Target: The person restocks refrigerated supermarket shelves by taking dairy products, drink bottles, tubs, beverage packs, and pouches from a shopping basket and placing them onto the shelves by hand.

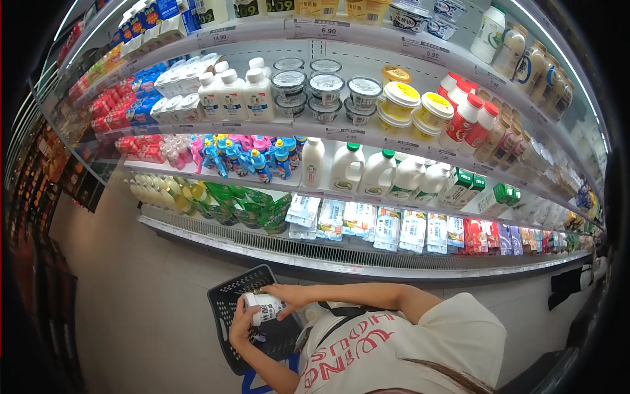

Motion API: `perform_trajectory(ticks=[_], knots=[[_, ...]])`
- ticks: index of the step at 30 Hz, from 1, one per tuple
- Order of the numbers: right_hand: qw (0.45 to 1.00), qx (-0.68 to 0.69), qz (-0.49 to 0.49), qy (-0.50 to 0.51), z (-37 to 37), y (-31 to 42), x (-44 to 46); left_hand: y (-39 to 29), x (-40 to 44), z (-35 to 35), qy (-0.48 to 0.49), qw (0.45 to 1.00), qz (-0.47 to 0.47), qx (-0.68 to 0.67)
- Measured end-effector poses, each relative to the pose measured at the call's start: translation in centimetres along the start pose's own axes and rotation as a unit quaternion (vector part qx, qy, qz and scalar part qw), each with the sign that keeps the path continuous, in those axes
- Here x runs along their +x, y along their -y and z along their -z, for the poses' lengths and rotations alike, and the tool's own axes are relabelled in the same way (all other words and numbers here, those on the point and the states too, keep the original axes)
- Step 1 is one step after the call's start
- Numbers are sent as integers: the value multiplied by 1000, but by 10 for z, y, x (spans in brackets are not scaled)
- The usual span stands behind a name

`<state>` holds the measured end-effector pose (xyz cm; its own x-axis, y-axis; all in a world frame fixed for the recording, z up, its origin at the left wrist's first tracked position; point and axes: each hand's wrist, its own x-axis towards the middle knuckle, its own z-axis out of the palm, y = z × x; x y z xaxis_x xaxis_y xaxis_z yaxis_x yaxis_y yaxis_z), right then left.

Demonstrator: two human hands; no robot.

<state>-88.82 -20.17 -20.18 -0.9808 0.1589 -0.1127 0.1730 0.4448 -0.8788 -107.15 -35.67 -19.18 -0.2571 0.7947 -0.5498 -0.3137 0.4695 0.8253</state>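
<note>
So there's this huge lit-up fridge [308, 260] wrapping round the aisle, dairy stuff on every level, and a pale floor [144, 295] in front of it. A shopper in a cream shirt [462, 335] with red lettering stands there, a black basket [218, 322] with holes in its sides right under the hands. On the shelves you've got white jugs [347, 172] with green caps, pale pouches [386, 228] in the bottom row, and white-and-yellow tubs [400, 100] above the jugs.

Both hands are busy. The left grip [241, 323] is curled round the wide cap end, and the right grip [290, 299] has thumb and fingers closed on the other end. What they're pinching between them is a white bottle [269, 306] with dark print, tipped on its side over the basket, not resting in it.

My guess: stiff plastic, not fragile, fairly light but with some weight if it's full. Could be slick if it's chilled and damp. I'd hold it round the middle of the body, palm underneath, and not trust the cap alone.
</note>
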Motion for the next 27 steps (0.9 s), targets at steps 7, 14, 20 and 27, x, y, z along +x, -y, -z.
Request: perform_trajectory(ticks=[7, 14, 20, 27], knots=[[985, 171, -20, 33, 30, 71, 3, -29, -42, 1, -27, 983, -180, 5], [957, 284, 55, 16, 57, 98, 25, -94, -71, -4, -98, 944, -316, 19], [854, 515, 73, 29, 79, 132, 43, -160, -84, -14, -103, 908, -406, 8], [822, 563, 68, 59, 104, 172, 54, -214, -76, -33, -23, 894, -422, -148]])
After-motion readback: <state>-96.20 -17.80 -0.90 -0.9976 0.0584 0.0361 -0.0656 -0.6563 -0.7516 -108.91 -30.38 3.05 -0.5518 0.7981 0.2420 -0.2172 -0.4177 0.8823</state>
